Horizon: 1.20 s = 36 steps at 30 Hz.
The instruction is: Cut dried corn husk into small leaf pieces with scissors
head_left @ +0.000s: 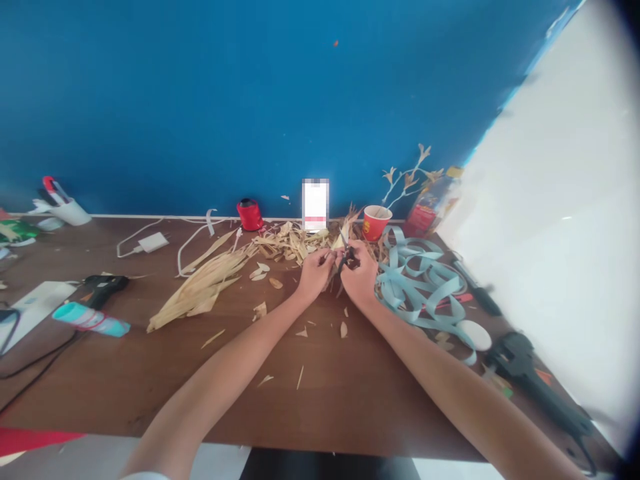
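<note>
Scissors (343, 260) were gripped in the right hand (363, 270) beside the left hand (316, 272), whose hold could not be told, between husks (203, 290) at left and ribbon (390, 285) at right.

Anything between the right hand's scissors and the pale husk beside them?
Nothing visible: the scissors, held in the right hand, are right beside the pale husk. Whether the blades touch it is too small to tell.
</note>
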Motion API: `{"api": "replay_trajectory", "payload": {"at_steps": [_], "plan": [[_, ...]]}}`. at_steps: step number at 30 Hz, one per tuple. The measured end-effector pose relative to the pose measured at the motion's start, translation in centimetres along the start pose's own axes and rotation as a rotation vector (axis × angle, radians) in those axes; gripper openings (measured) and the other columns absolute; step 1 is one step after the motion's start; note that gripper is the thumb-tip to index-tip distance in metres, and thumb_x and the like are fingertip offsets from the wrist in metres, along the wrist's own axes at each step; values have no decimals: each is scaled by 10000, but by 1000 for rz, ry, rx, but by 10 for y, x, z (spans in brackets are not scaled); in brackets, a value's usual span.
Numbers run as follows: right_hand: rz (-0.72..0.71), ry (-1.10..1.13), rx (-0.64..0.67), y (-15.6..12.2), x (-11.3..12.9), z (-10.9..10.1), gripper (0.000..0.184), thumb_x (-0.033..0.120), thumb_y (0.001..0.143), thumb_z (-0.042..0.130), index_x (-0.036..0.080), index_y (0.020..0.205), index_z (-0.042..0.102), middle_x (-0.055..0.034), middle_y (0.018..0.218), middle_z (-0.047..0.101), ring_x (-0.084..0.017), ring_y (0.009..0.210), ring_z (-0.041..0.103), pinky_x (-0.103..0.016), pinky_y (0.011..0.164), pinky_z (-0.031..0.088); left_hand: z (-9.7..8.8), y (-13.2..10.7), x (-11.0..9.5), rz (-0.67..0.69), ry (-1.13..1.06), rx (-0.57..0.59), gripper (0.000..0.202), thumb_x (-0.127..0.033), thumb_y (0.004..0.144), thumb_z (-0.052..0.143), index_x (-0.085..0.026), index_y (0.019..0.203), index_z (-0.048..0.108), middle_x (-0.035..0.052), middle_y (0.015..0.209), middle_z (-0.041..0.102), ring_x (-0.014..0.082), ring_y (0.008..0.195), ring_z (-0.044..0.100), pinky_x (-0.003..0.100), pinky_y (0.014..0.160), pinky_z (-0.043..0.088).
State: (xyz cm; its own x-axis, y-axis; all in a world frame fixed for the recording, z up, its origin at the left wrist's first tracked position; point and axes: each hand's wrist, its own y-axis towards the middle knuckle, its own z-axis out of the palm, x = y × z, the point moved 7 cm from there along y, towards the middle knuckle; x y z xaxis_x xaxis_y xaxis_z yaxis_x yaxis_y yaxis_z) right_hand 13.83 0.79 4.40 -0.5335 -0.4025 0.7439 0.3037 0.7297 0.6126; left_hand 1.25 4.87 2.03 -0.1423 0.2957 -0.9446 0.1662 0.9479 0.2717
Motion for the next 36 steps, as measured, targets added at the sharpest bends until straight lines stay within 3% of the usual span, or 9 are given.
{"api": "replay_trajectory", "payload": {"at_steps": [11, 17, 24, 30, 36], "plan": [[-62, -103, 28, -7, 7, 3, 313, 261, 734, 587, 207, 1029, 679, 21, 679, 684, -146, 568, 625, -255, 678, 524, -1, 1, 1, -35, -145, -12, 306, -381, 836, 559, -153, 634, 535, -32, 571, 441, 88, 529, 375, 228, 524, 302], [-56, -134, 90, -6, 7, 8, 399, 223, 735, 560, 236, 1121, 662, 21, 756, 712, -156, 640, 660, -259, 730, 529, -2, 0, 0, -16, -168, -42, 309, -391, 853, 535, -157, 651, 531, -31, 584, 458, 94, 545, 388, 226, 544, 312], [-66, -165, 107, -4, 8, 9, 520, 192, 723, 542, 268, 1232, 618, 13, 883, 731, -177, 737, 673, -295, 803, 531, -2, 0, -3, 12, -112, -70, 253, -311, 900, 445, -165, 723, 552, 5, 708, 566, 132, 691, 504, 249, 704, 395], [-3, -157, 148, -2, 3, 11, 505, 191, 728, 555, 263, 1224, 617, -1, 955, 735, -207, 810, 681, -326, 807, 528, -1, 1, 1, -15, -119, -59, 193, -173, 845, 391, -168, 738, 552, -17, 663, 524, 127, 646, 475, 242, 666, 376], [-31, -163, 146, -2, 3, 12, 513, 174, 723, 550, 264, 1225, 612, -8, 994, 730, -213, 836, 673, -336, 834, 515, -1, 2, 1, 29, -108, -55, 218, -157, 840, 359, -173, 704, 528, -8, 654, 514, 132, 653, 479, 245, 671, 383]]}}
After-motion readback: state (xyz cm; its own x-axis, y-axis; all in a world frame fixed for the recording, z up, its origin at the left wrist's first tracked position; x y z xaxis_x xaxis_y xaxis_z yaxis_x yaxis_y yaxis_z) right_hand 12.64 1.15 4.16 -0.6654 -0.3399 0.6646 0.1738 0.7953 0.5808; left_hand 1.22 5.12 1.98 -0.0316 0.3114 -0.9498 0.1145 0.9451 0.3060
